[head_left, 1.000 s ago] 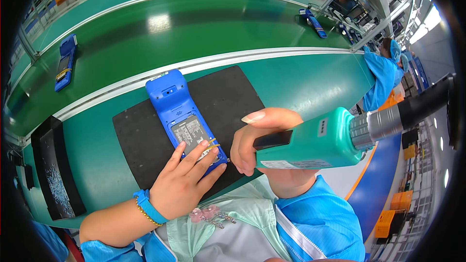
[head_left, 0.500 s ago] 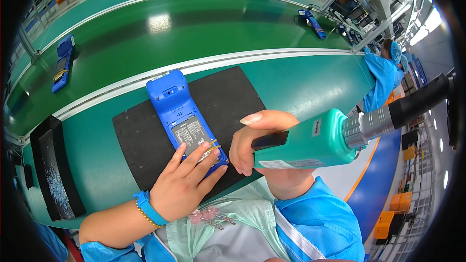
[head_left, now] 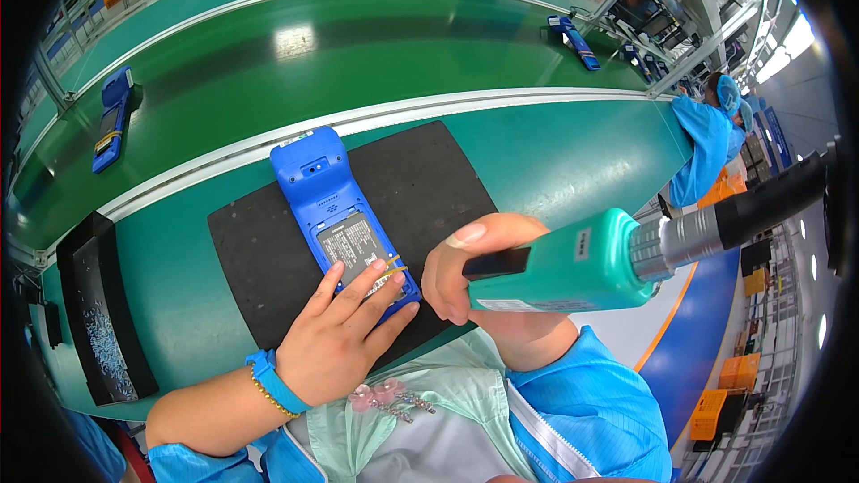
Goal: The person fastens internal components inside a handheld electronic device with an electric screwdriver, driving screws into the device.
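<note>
A blue handheld terminal (head_left: 313,181) lies back side up on a black mat (head_left: 420,174), its grey labelled battery (head_left: 351,241) showing and a yellow rubber band (head_left: 394,266) around its lower end. My left hand (head_left: 335,340) rests on that lower end, fingers spread flat over the battery's bottom part. Just right of the terminal, my right hand (head_left: 465,273) is wrapped round a teal electric screwdriver (head_left: 573,264). A metal collar and a thick black cable run from the tool to the upper right. Its bit is hidden by my hand.
On the left stands a black tray (head_left: 107,322) with many small blue-tipped screws. Beyond a white rail runs a green conveyor belt (head_left: 358,63) carrying more blue terminals (head_left: 112,121). A co-worker in a blue sleeve (head_left: 698,148) sits at the far right.
The screwdriver's cable end has dipped slightly, its body tilting with my right hand. Terminals on the belt have shifted a little to the left. My left hand stays put.
</note>
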Motion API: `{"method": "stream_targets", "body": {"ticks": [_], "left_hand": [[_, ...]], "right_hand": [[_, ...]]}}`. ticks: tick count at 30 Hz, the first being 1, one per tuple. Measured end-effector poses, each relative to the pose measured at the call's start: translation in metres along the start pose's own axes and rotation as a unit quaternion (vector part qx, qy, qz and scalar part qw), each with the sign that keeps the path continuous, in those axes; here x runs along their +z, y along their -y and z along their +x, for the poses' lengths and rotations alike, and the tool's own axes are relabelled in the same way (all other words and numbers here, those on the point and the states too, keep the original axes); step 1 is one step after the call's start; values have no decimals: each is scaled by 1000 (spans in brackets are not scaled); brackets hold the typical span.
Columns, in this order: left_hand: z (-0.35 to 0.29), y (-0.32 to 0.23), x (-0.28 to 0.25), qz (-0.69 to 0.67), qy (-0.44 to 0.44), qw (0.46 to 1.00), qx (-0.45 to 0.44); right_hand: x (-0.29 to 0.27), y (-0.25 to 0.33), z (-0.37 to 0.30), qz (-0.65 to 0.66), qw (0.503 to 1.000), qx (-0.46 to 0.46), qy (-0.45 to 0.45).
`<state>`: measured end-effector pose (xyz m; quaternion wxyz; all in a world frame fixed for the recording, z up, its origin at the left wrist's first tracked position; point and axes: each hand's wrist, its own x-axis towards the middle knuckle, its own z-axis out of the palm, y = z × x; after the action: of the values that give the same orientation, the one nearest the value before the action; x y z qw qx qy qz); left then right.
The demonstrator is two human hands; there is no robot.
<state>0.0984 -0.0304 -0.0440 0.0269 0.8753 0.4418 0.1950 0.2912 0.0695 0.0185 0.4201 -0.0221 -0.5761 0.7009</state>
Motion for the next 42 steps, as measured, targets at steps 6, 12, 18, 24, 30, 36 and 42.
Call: {"method": "stream_targets", "body": {"ticks": [6, 12, 18, 24, 30, 36, 42], "left_hand": [[-2, 1, 0, -3, -3, 1000, -1], [0, 1, 0, -5, -5, 1000, 0], [1, 1, 0, -3, -13, 1000, 5], [2, 0, -3, -23, -30, 999, -14], [11, -1, -9, -179, -152, 968, -93], [10, 4, -3, -195, -173, 963, -65], [-2, 20, -9, -151, -180, 967, -101]], "right_hand": [[-7, -2, 5, -29, 998, -10, 59], [-9, -2, 4, -31, 997, -18, 66], [4, 8, 4, -48, 998, -2, -34], [-9, 16, 12, -64, 993, -75, 59], [21, 19, 12, 68, 993, -84, -49], [36, 22, 15, 75, 992, -92, -41], [43, 12, 19, 40, 992, -116, -26]]}}
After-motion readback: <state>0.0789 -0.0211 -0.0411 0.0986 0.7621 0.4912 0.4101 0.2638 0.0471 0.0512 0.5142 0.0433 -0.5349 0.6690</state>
